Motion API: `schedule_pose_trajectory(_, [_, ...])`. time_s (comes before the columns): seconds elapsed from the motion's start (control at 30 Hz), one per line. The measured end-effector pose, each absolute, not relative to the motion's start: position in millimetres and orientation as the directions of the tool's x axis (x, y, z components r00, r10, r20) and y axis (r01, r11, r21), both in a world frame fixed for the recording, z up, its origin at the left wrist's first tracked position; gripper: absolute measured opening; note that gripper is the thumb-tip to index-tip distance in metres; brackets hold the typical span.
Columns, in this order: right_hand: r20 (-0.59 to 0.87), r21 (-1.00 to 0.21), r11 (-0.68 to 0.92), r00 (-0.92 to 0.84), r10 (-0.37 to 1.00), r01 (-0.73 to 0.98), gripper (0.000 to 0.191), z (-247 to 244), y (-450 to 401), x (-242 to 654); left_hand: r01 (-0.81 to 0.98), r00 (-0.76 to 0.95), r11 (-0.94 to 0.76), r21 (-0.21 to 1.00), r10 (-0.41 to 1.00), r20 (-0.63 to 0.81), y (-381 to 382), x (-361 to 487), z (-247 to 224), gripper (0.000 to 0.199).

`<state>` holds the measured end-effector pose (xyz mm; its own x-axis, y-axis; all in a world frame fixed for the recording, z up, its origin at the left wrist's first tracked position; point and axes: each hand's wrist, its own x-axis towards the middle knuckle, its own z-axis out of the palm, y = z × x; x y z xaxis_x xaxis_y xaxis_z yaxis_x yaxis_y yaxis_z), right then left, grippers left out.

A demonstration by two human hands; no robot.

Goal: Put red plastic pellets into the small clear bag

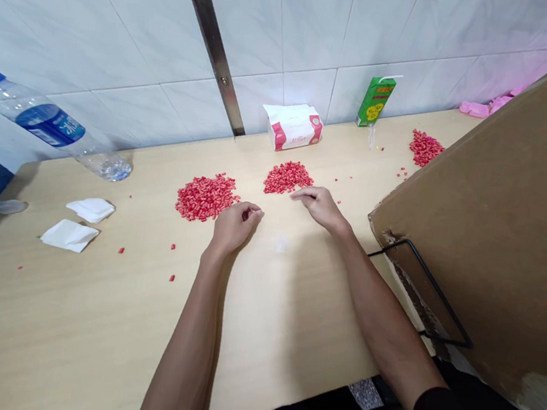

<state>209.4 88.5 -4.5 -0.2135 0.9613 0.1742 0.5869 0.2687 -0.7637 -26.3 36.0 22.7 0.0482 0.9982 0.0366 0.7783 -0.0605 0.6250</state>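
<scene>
Two heaps of small red pieces, like short plastic tubes, lie on the pale wooden table: a larger left heap point(205, 197) and a smaller middle heap point(287, 176). My left hand point(234, 228) is beside the right edge of the larger heap, its fingers curled into a pinch; whatever is between the fingertips is too small or hidden to name. With fingers stretched out, my right hand point(322, 208) reaches the lower right edge of the middle heap. A small clear, whitish patch point(280, 243) lies on the tabletop between my forearms.
A tissue pack point(297, 131) and green drink carton point(376, 102) stand by the tiled wall. Another red heap point(425, 148) lies beside a large cardboard box point(499, 208) with a black wire handle point(428, 274). At left are a plastic bottle point(52, 123), folded tissues point(69, 234) and stray red pieces.
</scene>
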Motion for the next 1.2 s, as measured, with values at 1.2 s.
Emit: schedule_pose_trajectory(1.2, [0.262,-0.494,0.375,-0.277,0.925,0.785,0.023,-3.4,84.4,195.6,0.772,0.006,-0.041,0.635,0.998,0.057,34.3,-24.8,19.8,0.027])
